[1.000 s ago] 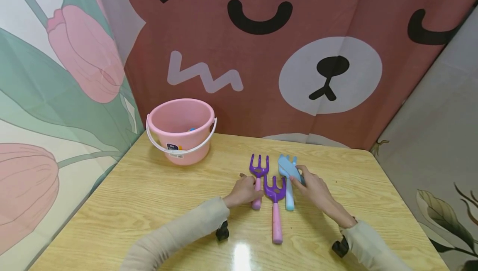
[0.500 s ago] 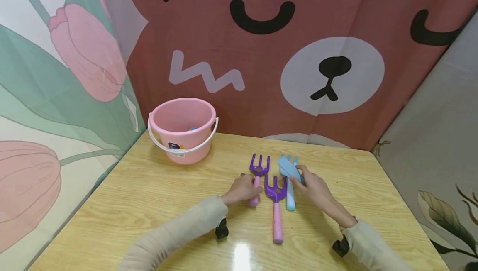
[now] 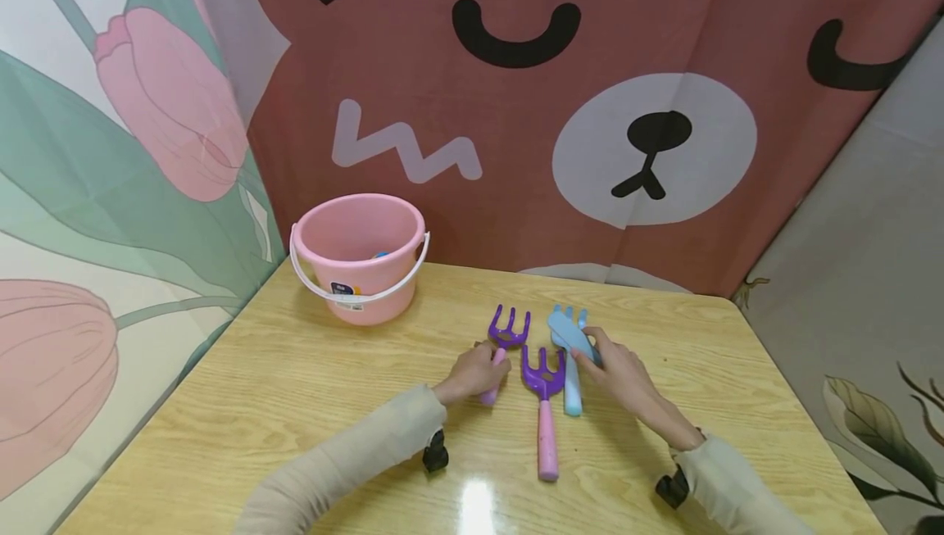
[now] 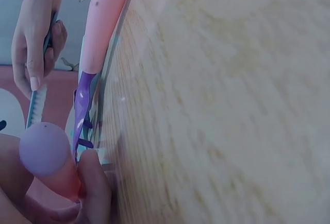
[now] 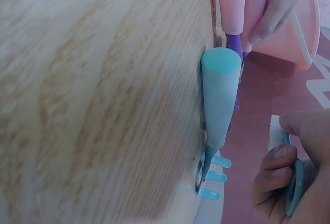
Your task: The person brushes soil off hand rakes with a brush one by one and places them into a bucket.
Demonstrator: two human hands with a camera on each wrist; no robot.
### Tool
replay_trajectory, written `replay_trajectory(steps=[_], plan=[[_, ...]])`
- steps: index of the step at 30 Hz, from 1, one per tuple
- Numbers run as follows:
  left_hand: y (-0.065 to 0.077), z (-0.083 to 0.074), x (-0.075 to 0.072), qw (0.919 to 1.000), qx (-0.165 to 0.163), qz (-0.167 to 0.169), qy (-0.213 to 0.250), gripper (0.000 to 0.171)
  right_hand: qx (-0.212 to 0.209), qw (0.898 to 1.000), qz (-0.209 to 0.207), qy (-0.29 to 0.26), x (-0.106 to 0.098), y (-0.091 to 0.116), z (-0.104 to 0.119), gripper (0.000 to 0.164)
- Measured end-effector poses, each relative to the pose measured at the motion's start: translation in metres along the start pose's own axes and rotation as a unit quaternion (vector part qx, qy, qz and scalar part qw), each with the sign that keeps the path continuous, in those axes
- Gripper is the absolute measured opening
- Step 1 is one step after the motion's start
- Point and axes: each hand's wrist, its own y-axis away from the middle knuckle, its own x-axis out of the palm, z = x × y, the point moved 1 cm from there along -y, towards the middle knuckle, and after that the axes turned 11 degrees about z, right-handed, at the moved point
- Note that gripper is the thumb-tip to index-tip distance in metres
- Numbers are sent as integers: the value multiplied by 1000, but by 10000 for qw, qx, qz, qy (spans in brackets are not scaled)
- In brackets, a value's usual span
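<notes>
My left hand (image 3: 474, 373) grips the pink handle of a purple toy garden fork (image 3: 496, 383), its prongs pointing away. The handle's rounded end (image 4: 45, 149) shows in the left wrist view. In my right hand (image 3: 627, 371) is a light blue brush (image 3: 568, 330); its white bristles (image 4: 39, 105) show in the left wrist view. Below the brush, a light blue toy fork (image 3: 573, 392) lies on the table, partly covered from the head camera. Between the hands lies a second purple fork with a pink handle (image 3: 547, 441).
A pink bucket (image 3: 369, 281) with a white handle stands at the back left of the wooden table (image 3: 354, 404). Something small and blue (image 3: 379, 255) is inside it. A printed curtain (image 3: 516, 109) hangs behind the table.
My left hand has drawn the purple fork slightly left and towards me, and the fork has tilted, its handle end swinging left. The right hand with the brush has stayed in place.
</notes>
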Motion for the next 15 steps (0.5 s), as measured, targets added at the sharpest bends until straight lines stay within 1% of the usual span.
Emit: replay_trajectory(steps=[6, 11, 15], plan=[[-3, 2, -1, 10000, -19, -29, 69, 22, 5, 10000, 65, -33, 2, -2, -1, 49], [-7, 7, 1, 9995, -2, 20, 324, 16, 48, 10000, 57, -17, 3, -2, -1, 49], [-6, 9, 1, 9983, -24, 59, 584, 16, 32, 10000, 55, -11, 4, -3, 0, 49]])
